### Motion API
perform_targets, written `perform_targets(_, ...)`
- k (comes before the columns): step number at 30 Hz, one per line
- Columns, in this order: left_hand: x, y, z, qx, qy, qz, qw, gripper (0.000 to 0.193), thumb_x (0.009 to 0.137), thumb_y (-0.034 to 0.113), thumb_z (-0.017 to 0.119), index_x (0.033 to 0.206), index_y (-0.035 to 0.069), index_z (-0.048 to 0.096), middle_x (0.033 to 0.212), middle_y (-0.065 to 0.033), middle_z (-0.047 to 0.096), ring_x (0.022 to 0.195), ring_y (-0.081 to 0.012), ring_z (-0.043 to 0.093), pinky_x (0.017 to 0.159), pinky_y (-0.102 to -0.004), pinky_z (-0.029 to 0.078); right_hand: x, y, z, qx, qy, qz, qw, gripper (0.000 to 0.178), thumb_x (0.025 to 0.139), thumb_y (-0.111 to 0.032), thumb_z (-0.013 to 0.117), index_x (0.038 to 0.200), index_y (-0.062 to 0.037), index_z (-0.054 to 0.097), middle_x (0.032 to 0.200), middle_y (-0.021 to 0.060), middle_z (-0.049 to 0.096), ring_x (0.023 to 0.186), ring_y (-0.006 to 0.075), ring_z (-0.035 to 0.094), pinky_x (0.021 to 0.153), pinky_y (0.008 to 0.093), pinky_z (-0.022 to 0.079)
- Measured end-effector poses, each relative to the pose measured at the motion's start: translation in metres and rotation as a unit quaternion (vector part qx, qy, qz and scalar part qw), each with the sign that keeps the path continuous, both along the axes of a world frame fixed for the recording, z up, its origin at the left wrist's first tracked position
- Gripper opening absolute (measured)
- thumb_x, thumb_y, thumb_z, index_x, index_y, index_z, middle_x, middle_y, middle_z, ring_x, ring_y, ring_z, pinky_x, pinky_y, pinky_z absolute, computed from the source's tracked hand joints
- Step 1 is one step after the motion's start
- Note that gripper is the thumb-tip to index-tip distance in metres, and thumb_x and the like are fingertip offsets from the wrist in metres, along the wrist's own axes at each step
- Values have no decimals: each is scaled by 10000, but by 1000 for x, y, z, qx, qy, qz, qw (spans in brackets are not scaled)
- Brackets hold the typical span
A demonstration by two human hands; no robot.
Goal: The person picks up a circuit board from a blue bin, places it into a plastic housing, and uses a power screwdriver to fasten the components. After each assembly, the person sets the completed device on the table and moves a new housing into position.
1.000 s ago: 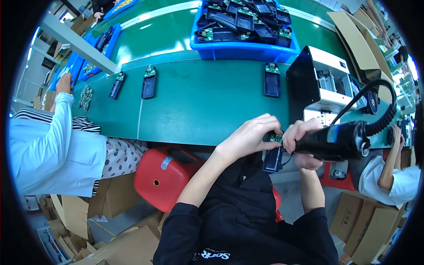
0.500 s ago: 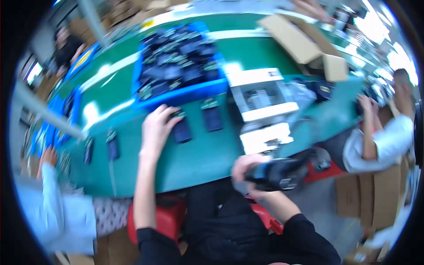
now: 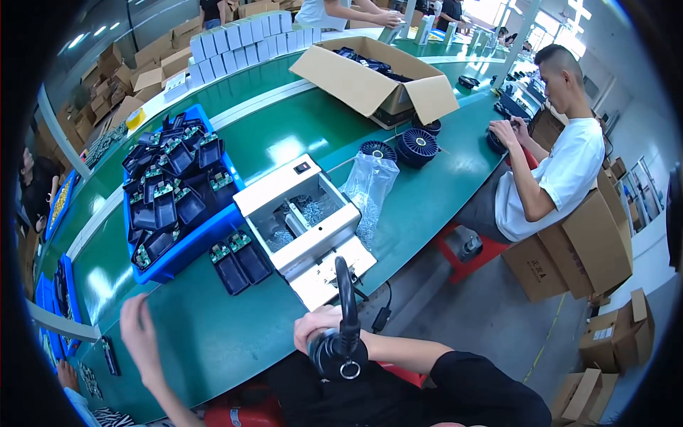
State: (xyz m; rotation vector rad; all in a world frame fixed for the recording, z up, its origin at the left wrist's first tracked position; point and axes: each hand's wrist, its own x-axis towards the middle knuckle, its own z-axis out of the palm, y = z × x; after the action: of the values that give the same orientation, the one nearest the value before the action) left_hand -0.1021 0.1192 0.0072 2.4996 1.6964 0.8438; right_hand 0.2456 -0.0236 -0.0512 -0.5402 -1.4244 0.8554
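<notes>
My left hand (image 3: 139, 334) hovers over the left of the green workbench, fingers apart and slightly blurred, holding nothing. My right hand (image 3: 316, 329) is wrapped around a black electric screwdriver (image 3: 329, 354) with a curved cable and a metal hanging ring on top; its tip is hidden. Just beyond that hand stands a white screw feeder (image 3: 277, 252) with loose screws in its open tray. Between the hands and farther off, a black plastic housing (image 3: 229, 274) and a second housing (image 3: 252, 260) lie side by side, each with a small green circuit board at one end.
A blue bin (image 3: 186, 235) heaped with similar housings stands behind the pair. Right of the feeder are a clear bag of screws (image 3: 368, 188), round black fan-like parts (image 3: 417, 147) and an open carton (image 3: 348, 78). A co-worker (image 3: 551, 171) sits at the right.
The view has swung to the right. My left hand has come off a housing and moved away from it. The screwdriver in my right hand has turned from lying sideways to more upright.
</notes>
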Motion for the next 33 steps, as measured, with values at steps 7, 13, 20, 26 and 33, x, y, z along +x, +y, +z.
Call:
perform_targets(7, -101, -11, -48, 26, 65, 74, 995, 351, 931, -48, 465, 1261, 22, 559, 1329, -206, 494, 1234, -315, 501, 1008, -387, 401, 1, 3, 5, 14, -2, -2, 1000, 582, 602, -370, 851, 948, 27, 604, 756, 92, 625, 570, 226, 633, 530, 294, 470)
perform_targets(13, -76, -18, -27, -86, 0, 62, 994, 366, 862, -60, 550, 1223, -6, 587, 1261, -195, 571, 1149, -347, 561, 980, -385, 430, -1, 3, 8, 28, 17, -16, 999, 541, 628, -346, 846, 943, 26, 612, 742, 86, 614, 552, 221, 618, 526, 293, 462)
perform_targets(20, -7, -54, -7, -89, 6, 29, 996, 323, 806, -38, 644, 1129, -29, 630, 1198, -180, 626, 1078, -339, 606, 954, -364, 453, -4, -9, -28, -117, 177, 98, 972, 437, 652, -267, 835, 887, -2, 578, 735, 58, 597, 536, 158, 567, 512, 265, 458)
perform_targets(26, 10, -68, -13, -78, -61, 0, 995, 308, 780, 1, 693, 1086, -13, 660, 1121, -172, 658, 1021, -336, 630, 905, -365, 480, 33, -14, 64, -21, 291, 104, 951, 436, 747, -337, 810, 867, -20, 537, 649, 65, 569, 495, 155, 533, 455, 255, 434)
perform_targets(33, 67, -70, -13, -134, -119, -92, 979, 303, 748, 52, 738, 1046, 27, 690, 1025, -143, 660, 935, -313, 638, 851, -365, 498, 62, 5, 107, 35, 148, -84, 985, 748, 780, -807, 509, 843, -72, 388, 546, 18, 454, 397, 115, 445, 359, 226, 384)
